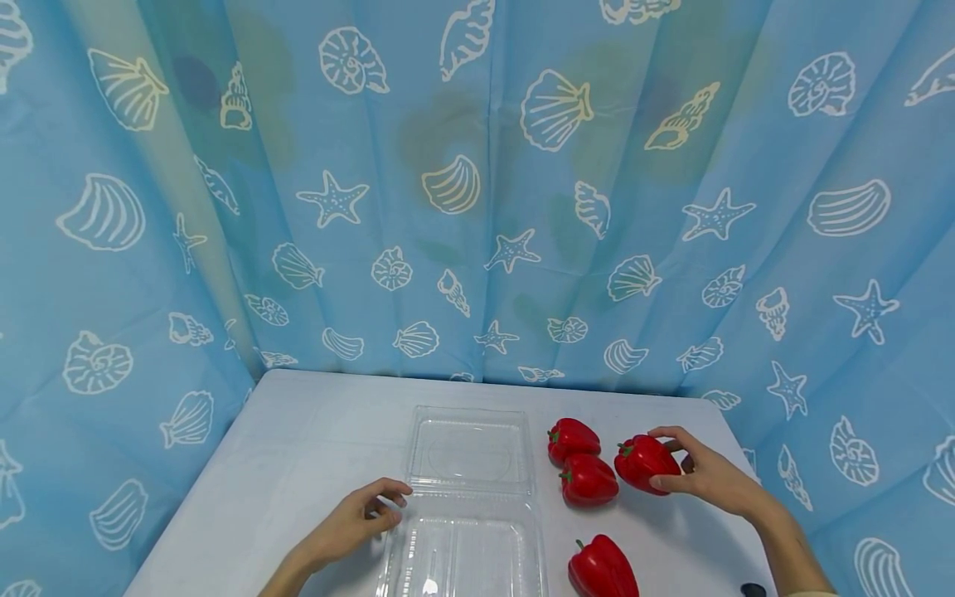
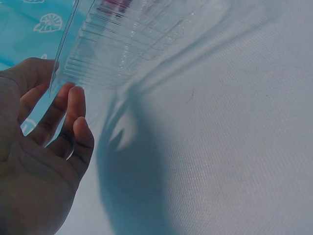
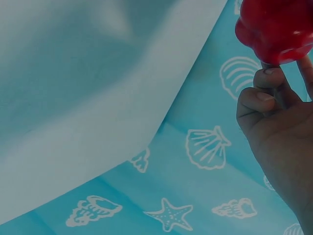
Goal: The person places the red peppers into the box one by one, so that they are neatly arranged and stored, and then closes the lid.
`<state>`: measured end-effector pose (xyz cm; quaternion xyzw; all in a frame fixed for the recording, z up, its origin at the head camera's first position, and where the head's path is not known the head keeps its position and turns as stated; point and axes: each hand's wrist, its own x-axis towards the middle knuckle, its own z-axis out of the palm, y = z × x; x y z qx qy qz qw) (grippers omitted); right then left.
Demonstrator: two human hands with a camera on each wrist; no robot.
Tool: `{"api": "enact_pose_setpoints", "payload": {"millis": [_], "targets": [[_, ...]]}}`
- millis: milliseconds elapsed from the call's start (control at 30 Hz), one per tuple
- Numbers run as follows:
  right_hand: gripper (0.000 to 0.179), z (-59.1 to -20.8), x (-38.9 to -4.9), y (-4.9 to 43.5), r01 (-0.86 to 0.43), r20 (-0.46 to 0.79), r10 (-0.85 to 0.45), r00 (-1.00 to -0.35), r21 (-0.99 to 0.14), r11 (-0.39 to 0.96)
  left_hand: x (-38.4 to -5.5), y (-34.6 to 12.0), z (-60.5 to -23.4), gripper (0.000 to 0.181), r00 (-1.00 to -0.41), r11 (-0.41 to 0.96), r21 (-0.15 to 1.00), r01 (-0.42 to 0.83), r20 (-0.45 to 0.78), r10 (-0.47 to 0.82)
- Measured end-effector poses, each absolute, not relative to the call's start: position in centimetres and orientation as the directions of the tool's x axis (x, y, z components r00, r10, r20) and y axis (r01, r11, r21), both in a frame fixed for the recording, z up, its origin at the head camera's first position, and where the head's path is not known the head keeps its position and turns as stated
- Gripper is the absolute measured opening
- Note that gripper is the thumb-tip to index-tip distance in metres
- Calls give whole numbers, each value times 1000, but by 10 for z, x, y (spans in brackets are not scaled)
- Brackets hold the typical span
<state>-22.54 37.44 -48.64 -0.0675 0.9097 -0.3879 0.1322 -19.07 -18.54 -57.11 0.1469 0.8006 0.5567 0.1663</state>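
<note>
My right hand [image 1: 709, 477] grips a red bell pepper [image 1: 646, 464] with thumb and fingers on opposite sides. In the right wrist view the same bell pepper [image 3: 279, 29] shows above the right hand [image 3: 281, 115]. A clear plastic clamshell container [image 1: 539, 531] lies opened out on the table, its lid half toward the back. Beside its left edge is my left hand [image 1: 346, 526], fingers loosely bent. The left wrist view shows the left hand [image 2: 46, 132] with fingertips right at the container's rim [image 2: 61, 54]; whether they touch it is hard to tell.
Two red bell peppers, one behind [image 1: 573, 439] and one in front [image 1: 589, 481], sit right of the container. Another bell pepper [image 1: 603, 568] lies nearer the front. A small black object [image 1: 753, 589] is at the lower right. Behind the white table [image 1: 313, 431] hangs a blue shell-patterned curtain [image 1: 477, 249].
</note>
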Motion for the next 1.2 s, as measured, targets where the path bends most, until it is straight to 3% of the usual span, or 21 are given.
{"api": "enact_pose_setpoints", "payload": {"millis": [1200], "targets": [[85,-467,-228,318,-145,-114,-326,-939,-727,671,-189,-184,-569,34,-902,352,934,63,-97,420]]}}
